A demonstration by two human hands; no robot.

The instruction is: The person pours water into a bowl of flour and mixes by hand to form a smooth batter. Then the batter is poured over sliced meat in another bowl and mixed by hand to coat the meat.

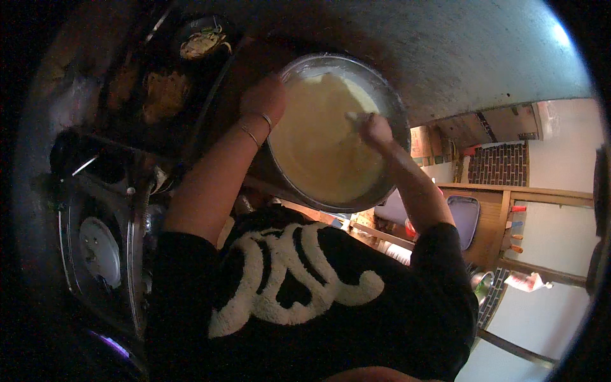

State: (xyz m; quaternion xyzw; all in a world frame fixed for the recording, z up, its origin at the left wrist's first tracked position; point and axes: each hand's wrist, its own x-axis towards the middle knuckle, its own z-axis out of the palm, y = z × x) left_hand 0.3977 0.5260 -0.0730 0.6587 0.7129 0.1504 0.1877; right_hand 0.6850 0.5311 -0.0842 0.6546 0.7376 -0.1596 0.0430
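Note:
A large round metal basin (pixel 403 129) stands before me, holding a pale yellow liquid batter (pixel 320 153). At its far left rim is my left hand (pixel 265 98), curled over the edge and gripping it; two thin bracelets circle that wrist. My right hand (pixel 377 129) is closed like a fist above the batter on the right side. A whitish tip, perhaps the end of a utensil (pixel 352 115), sticks out of that fist; what kind it is cannot be told. A shadow falls across the batter around it.
On the dark left side are a dish of food (pixel 203 43) and a sink-like recess with a round pale lid or plate (pixel 100 250). A bluish wall (pixel 477 52) rises beyond the basin. To the right stand wooden shelving (pixel 491 224) and a grey-purple tray (pixel 463 222).

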